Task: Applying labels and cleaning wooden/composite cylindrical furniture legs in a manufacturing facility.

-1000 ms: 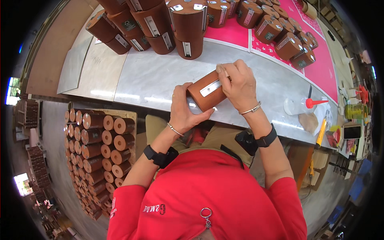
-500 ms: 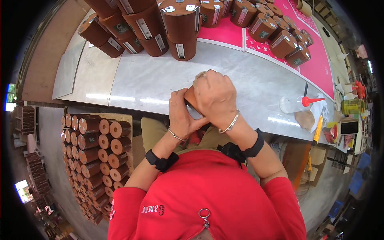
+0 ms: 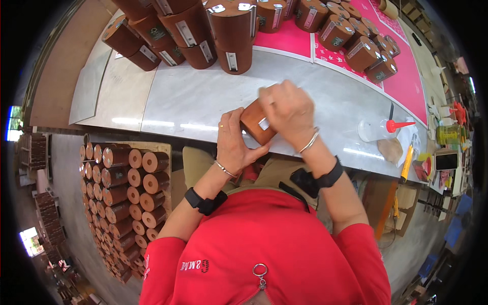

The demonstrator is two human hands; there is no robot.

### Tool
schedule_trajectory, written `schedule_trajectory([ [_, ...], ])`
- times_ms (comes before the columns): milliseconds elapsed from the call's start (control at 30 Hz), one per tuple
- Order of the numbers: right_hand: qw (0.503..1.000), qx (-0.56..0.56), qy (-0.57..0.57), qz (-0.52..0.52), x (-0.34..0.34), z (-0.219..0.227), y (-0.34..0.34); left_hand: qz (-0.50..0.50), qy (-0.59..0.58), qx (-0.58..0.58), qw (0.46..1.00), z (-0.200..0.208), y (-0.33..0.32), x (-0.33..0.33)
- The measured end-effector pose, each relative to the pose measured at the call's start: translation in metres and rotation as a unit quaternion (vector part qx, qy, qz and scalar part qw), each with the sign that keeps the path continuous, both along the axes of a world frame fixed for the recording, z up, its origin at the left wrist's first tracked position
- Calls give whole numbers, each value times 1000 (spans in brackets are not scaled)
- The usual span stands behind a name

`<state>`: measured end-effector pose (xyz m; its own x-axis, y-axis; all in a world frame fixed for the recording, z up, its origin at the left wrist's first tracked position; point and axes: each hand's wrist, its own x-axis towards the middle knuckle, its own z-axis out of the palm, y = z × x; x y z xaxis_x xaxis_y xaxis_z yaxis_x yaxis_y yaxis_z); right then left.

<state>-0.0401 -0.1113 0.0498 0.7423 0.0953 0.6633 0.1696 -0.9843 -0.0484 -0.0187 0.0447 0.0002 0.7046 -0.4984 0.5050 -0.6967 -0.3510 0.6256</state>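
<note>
My left hand (image 3: pixel 234 142) grips a brown wooden cylinder (image 3: pixel 254 127) at the table's near edge, fingers along its left side and thumb along its near side. The cylinder is tilted, and a small shiny pale patch shows on the surface facing up. Over its right upper part is my right hand (image 3: pixel 291 109), closed with the fingers curled down and slightly blurred. What those fingers hold, if anything, is hidden.
Stacked brown cylinders with metal strips (image 3: pixel 231 40) stand at the back. More cylinders sit on a pink sheet (image 3: pixel 406 86). At right lie a clear bottle with a red nozzle (image 3: pixel 373 131), a tan piece (image 3: pixel 390 151) and a yellow cutter (image 3: pixel 407 163). Bored cylinders (image 3: pixel 152 183) fill a pallet at lower left.
My right hand has shifted right and turned, uncovering more of the cylinder and its shiny patch. My left hand keeps its hold with little movement.
</note>
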Motion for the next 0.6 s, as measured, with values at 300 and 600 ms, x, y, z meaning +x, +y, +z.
schedule_trajectory([
  [300,997,63,-17,-51,-8,-10,-12,-23,80,31,996,11,10,-2],
  [600,999,40,-22,23,-7,12,-2,-44,105,15,993,9,4,4],
])
